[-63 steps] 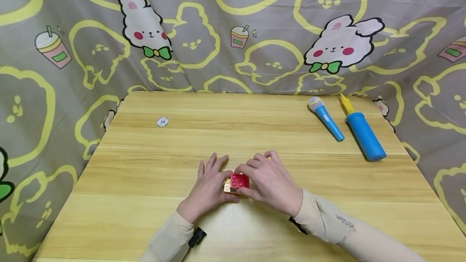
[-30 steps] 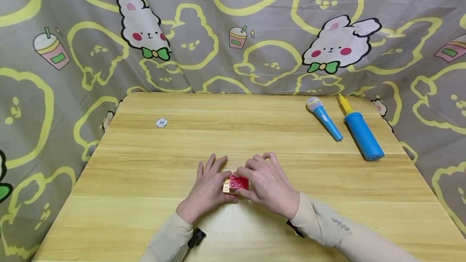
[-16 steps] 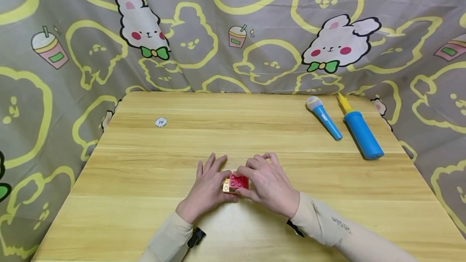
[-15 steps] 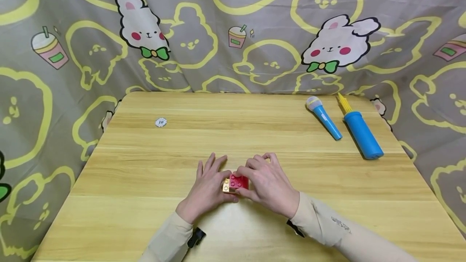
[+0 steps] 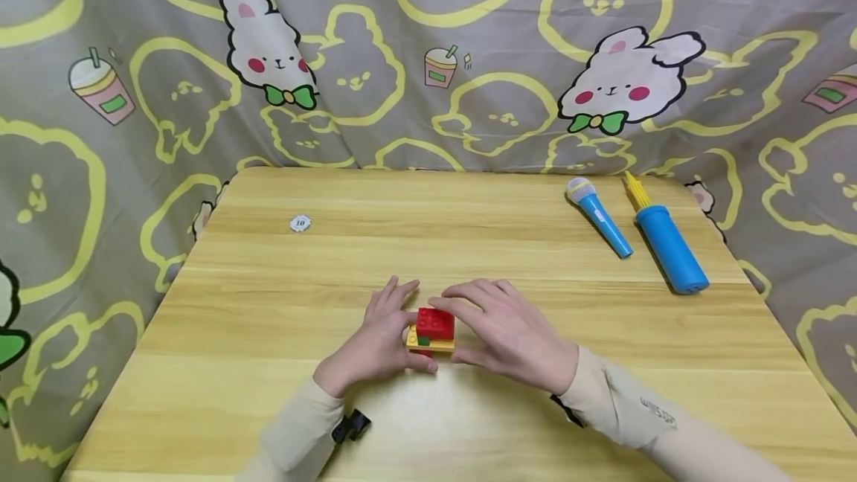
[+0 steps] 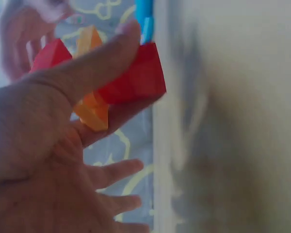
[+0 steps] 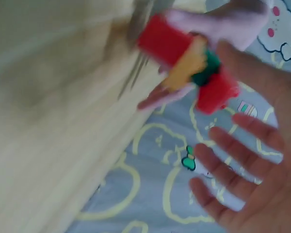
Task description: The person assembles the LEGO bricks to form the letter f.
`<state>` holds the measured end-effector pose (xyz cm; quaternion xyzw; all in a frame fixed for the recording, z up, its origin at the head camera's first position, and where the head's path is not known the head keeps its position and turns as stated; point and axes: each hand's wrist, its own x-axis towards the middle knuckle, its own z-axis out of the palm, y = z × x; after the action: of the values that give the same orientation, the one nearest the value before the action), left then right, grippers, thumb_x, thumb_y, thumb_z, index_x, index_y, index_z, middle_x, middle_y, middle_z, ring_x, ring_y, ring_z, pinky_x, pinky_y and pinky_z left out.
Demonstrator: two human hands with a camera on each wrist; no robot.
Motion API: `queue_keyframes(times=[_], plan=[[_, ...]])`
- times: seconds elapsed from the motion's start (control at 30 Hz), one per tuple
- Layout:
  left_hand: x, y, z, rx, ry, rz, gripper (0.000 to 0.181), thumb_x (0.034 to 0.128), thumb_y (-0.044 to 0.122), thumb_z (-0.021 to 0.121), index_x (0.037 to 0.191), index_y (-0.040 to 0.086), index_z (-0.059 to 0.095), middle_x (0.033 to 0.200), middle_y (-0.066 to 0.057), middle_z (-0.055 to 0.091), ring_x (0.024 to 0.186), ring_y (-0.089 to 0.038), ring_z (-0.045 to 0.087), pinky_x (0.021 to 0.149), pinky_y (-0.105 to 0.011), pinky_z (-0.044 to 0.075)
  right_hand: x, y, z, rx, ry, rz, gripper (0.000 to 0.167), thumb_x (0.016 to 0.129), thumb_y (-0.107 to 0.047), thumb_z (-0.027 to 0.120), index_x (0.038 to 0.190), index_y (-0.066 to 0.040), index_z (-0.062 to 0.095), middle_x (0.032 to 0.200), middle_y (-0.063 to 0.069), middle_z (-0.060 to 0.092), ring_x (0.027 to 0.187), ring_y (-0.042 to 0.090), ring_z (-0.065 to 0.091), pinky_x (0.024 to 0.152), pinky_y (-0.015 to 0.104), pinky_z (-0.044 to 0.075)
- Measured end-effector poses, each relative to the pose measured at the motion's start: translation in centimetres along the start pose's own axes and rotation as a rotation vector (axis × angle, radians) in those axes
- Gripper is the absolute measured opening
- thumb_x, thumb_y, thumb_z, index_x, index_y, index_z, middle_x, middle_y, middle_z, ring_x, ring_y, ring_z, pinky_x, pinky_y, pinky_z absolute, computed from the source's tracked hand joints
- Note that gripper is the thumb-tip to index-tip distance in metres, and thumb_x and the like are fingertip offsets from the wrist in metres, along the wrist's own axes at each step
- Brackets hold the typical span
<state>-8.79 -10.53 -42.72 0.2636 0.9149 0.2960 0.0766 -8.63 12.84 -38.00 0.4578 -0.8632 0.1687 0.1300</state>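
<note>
A small stack of toy building bricks is between the two hands in the head view. It has an upper red brick (image 5: 435,323), a yellow plate (image 5: 440,345) under it, a small green piece (image 7: 207,68) beside the yellow, and a lower red brick (image 6: 140,77). My left hand (image 5: 370,346) pinches the lower red brick between thumb and index finger, its other fingers spread out. Just right of the stack, my right hand (image 5: 514,335) has its fingers extended, and the right wrist view shows a gap between them and the bricks.
On the wooden table (image 5: 428,244), a white chip marked 10 (image 5: 300,223) lies at the far left. A blue toy microphone (image 5: 600,218) and a blue pump with a yellow nozzle (image 5: 672,250) lie at the far right. A patterned curtain (image 5: 375,95) hangs behind.
My right hand has let go of the red brick and shifted slightly right, fingers straightening. The stack is turned and appears raised, showing more of the yellow plate and the green piece.
</note>
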Motion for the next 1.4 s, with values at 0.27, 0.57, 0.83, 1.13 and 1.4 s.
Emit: queue_keyframes(times=[0.27,0.57,0.83,1.13,1.4], plan=[[0.6,0.8,-2.3,-0.101,-0.144,0.070,0.065,0.0718,0.044,0.087,0.128,0.019,0.067,0.157,-0.020,0.026,0.145,-0.045,0.004,0.111,-0.067,0.005,0.1,0.0,-0.3,-0.152,0.075,-0.131,0.074,0.074,-0.036,0.086,0.135,-0.008,0.056,0.126,0.004,0.062,0.109,0.022,0.058,0.091,0.041,0.048],[0.5,1.6,-2.9,-0.096,-0.169,0.053,0.081,0.0723,0.049,0.085,0.138,0.012,0.056,0.158,-0.016,0.025,0.147,-0.040,0.005,0.113,-0.064,0.008,0.0,1.1,0.4,-0.087,0.169,-0.108,0.059,0.080,-0.041,0.078,0.126,-0.008,0.062,0.116,0.002,0.066,0.102,0.020,0.061,0.085,0.042,0.047],[0.2,1.0,-2.1,0.049,-0.001,0.083,0.108,0.0637,0.056,0.088,0.149,0.021,0.033,0.157,-0.017,0.022,0.148,-0.036,0.005,0.110,-0.069,0.007,-0.5,3.8,2.2,0.049,0.065,0.075,0.060,0.075,-0.047,0.082,0.122,-0.013,0.066,0.113,-0.003,0.070,0.101,0.014,0.064,0.080,0.039,0.044],[0.3,0.1,-1.6,0.139,0.016,0.082,0.092,0.0642,0.059,0.086,0.137,0.016,0.049,0.158,-0.018,0.022,0.148,-0.036,0.003,0.110,-0.068,0.003,0.1,4.1,3.9,0.116,-0.140,0.187,0.061,0.077,-0.054,0.079,0.124,-0.018,0.066,0.116,-0.007,0.069,0.102,0.013,0.063,0.081,0.037,0.040],[0.1,-0.3,-0.8,0.217,0.030,0.109,0.095,0.0606,0.057,0.088,0.134,0.009,0.052,0.156,-0.019,0.025,0.146,-0.042,0.008,0.108,-0.071,0.005,0.3,4.4,5.1,0.128,-0.197,0.219,0.061,0.077,-0.056,0.077,0.124,-0.019,0.066,0.114,-0.007,0.069,0.097,0.011,0.061,0.078,0.034,0.038]])
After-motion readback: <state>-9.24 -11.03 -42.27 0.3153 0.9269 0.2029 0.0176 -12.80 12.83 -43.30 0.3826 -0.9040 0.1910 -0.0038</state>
